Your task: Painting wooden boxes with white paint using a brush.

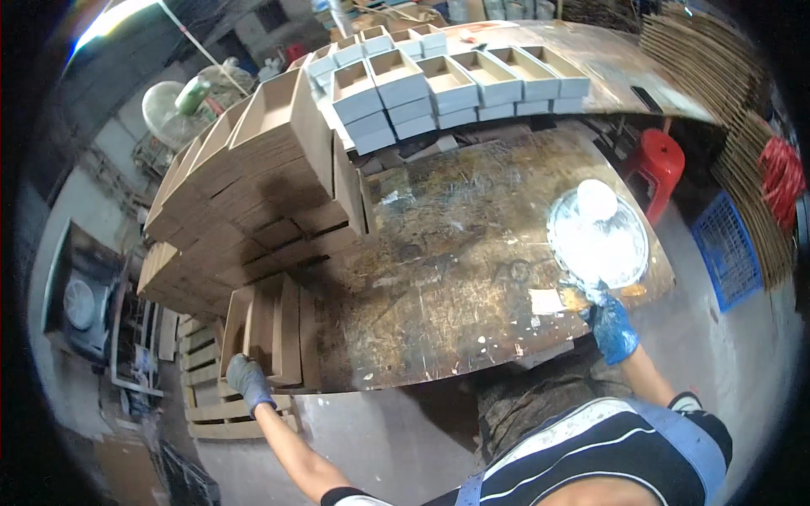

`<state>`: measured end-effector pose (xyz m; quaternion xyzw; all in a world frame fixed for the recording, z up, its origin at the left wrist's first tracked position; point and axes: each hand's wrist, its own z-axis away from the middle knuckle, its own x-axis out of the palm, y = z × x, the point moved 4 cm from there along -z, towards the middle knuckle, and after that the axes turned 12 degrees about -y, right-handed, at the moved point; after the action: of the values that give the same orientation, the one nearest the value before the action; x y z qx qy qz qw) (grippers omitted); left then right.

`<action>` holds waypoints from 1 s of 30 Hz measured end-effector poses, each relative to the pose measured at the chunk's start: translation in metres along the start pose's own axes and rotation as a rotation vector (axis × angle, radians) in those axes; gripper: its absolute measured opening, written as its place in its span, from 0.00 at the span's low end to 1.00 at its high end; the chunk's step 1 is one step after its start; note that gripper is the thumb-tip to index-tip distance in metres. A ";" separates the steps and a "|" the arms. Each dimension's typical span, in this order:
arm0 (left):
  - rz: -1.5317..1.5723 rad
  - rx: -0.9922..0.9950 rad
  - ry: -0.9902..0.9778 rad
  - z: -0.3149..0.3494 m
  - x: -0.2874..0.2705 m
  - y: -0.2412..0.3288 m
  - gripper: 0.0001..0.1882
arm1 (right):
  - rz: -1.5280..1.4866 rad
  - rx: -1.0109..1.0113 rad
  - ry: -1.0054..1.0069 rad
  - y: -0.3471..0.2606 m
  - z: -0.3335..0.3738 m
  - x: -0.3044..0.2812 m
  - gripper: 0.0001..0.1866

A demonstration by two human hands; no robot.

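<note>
My left hand [249,381], in a grey and blue glove, grips the near end of an open brown box [287,337] at the table's front left edge. A second narrow box piece stands inside or against it; I cannot tell which. My right hand [614,329], in a blue glove smeared white at the fingertips, is closed at the near rim of a round basin [561,253] of white paste. What its fingers hold is unclear. A white rounded thing [597,201] sits at the basin's far side. Beside my fingertips lies a pale yellowish flat piece [547,301].
Brown open boxes [278,177] are stacked high on the left. Rows of white-sided boxes [472,80] stand on the far table. A red stool [661,160], blue crate [727,251] and stacked cardboard [704,59] are to the right. A wooden pallet [202,363] lies lower left.
</note>
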<state>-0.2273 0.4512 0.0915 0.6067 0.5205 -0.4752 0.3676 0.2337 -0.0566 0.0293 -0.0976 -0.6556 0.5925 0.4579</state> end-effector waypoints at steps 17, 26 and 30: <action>0.607 0.408 -0.019 0.242 -0.052 0.168 0.05 | -0.182 0.040 -0.160 -0.015 -0.001 -0.005 0.20; 0.442 0.555 -0.034 0.287 0.007 0.355 0.07 | -0.227 -0.058 0.240 -0.042 0.047 -0.118 0.15; 0.429 0.583 -0.206 0.286 0.013 0.351 0.14 | -0.370 -0.133 0.262 -0.035 0.062 -0.150 0.16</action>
<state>0.0617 0.1197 -0.0179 0.7299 0.1849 -0.5743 0.3212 0.2880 -0.2097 -0.0055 -0.0818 -0.6347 0.4364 0.6325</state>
